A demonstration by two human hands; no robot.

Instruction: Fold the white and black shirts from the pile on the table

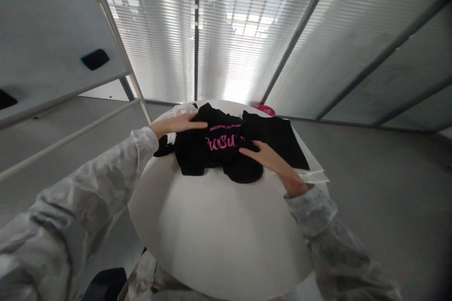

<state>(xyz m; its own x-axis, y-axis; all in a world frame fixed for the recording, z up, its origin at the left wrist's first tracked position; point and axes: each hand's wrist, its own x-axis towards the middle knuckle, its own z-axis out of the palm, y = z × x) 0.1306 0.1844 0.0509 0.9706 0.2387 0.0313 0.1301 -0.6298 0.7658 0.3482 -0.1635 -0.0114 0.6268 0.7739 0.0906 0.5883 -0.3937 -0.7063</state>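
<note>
A black garment with pink lettering (219,146) lies bunched on a round white table (215,225). My left hand (178,124) rests flat on its left upper edge, fingers stretched out toward the right. My right hand (268,157) lies flat on the garment's lower right part, fingers extended to the left. Both arms wear pale camouflage sleeves. A second black piece (282,141) spreads to the right under my right wrist.
White cloth or paper (316,176) pokes out at the table's right edge, and more white fabric (174,113) lies at the far left. A pink object (264,109) sits beyond the table. Glass walls with blinds stand behind; a white rail frame is at left.
</note>
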